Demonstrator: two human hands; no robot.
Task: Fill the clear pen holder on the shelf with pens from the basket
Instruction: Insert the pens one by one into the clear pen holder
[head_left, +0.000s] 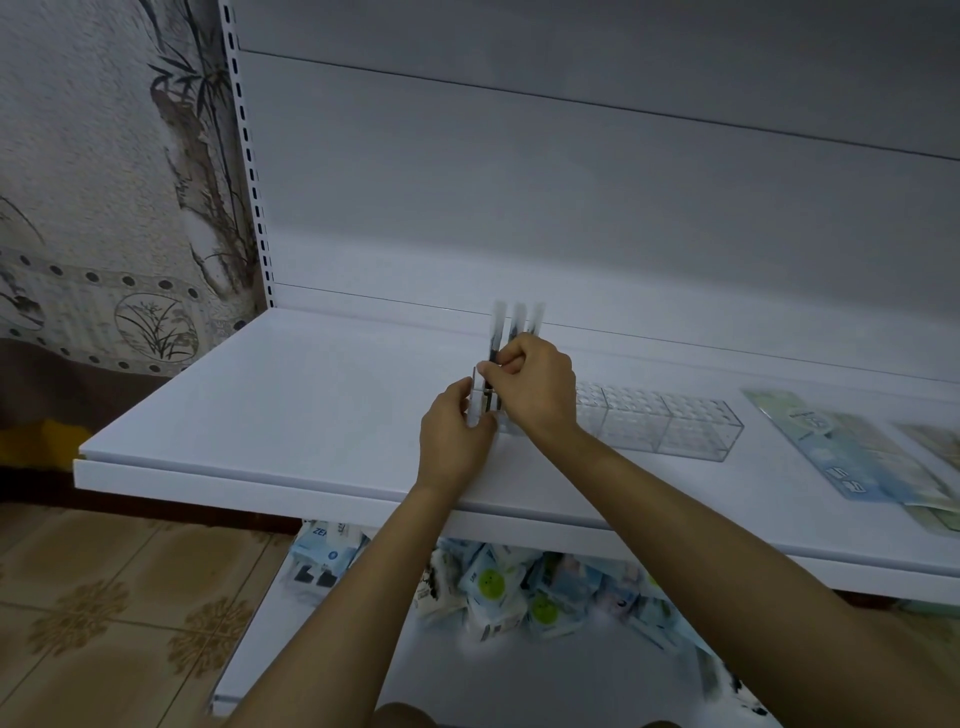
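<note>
A long clear pen holder (654, 423) with a grid of small holes lies on the white shelf (291, 395). My left hand (457, 436) grips the holder's left end. My right hand (535, 387) pinches a pen over that same end. Three pens (514, 325) with clear caps and dark barrels stand upright just behind my right hand, slightly blurred. The holder's right sections hold no pens. No basket is in view.
Flat blue-green packets (852, 447) lie on the shelf at the right. On the lower shelf sits a heap of small packaged goods (498, 587). A slotted upright (249, 171) and patterned wall stand at the left; tiled floor (104, 613) is below.
</note>
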